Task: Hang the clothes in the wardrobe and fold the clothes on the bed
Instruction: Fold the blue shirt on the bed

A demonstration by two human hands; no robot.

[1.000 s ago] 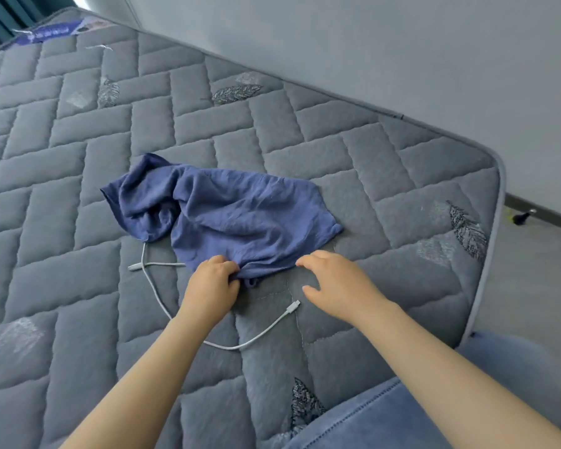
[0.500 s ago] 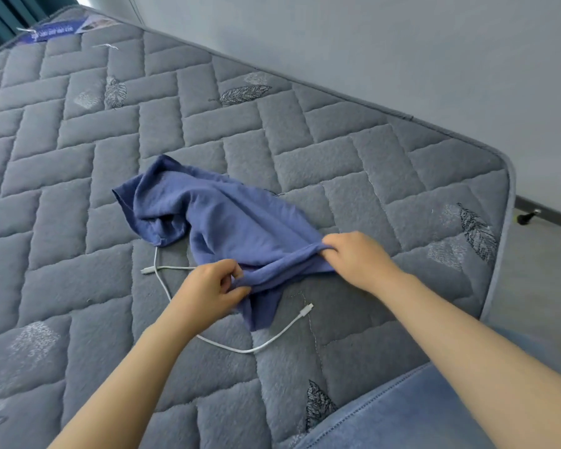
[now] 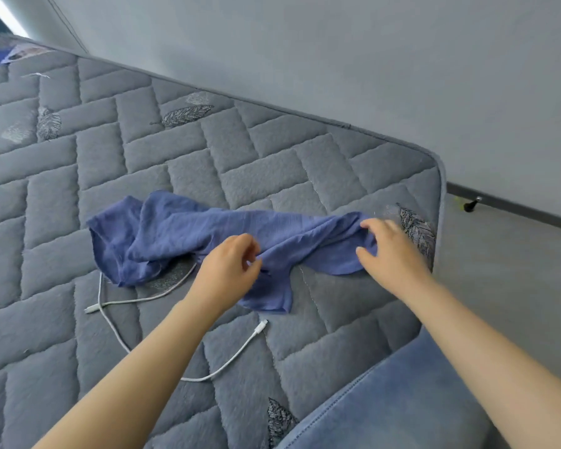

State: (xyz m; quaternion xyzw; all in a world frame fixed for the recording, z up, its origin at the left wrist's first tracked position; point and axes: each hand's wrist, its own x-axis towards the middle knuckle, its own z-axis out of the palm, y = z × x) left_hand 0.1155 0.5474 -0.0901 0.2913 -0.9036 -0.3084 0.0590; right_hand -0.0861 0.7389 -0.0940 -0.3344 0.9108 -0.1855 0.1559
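The garment (image 3: 188, 234) lay crumpled across the bed (image 3: 272, 176), drawn into a loose band towards the right corner. The left hand (image 3: 230, 270) pinched a fold near its middle. The right hand (image 3: 389, 254) gripped its end by the bed's edge, fingers curled into the cloth. The step looked like spreading it flat before folding. Done well, each hand would probably find a true hem or corner rather than a bunch, then pull evenly apart, low over the bed. A cable (image 3: 227, 364) lay partly under the cloth, so lifting clear would avoid dragging it.
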